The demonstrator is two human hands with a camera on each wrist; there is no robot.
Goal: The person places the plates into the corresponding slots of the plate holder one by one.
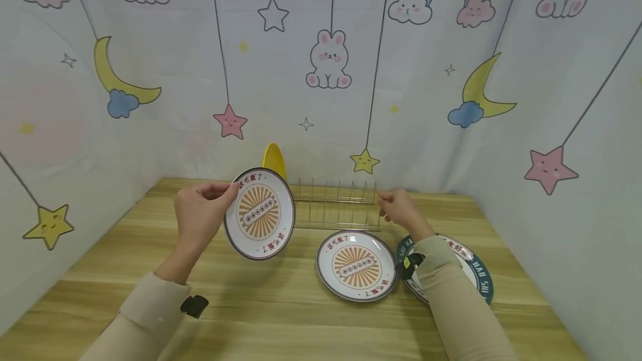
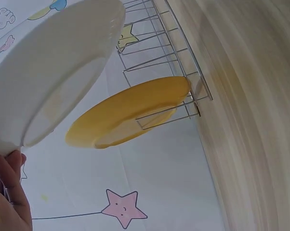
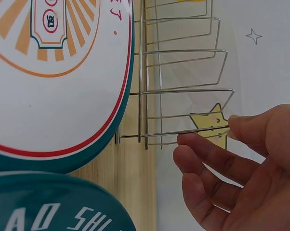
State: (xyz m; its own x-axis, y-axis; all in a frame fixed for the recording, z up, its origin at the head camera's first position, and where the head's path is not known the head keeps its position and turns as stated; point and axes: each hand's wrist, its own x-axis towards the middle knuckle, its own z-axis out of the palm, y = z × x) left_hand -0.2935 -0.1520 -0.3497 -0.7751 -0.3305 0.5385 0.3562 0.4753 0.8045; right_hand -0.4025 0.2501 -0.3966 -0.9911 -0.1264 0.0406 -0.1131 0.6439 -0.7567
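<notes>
My left hand pinches the left rim of a white plate with an orange ray pattern, held up in front of the wire rack. The left wrist view shows the plate's pale underside above the fingers. A yellow plate leans in the rack's end slot. My right hand holds the rack's right end; in the right wrist view thumb and forefinger pinch its last wire, the other fingers curled below.
A second ray-patterned plate lies on the wooden table in front of the rack. Right of it lies a green-rimmed plate, partly hidden by my right forearm. A patterned cloth hangs behind and at both sides.
</notes>
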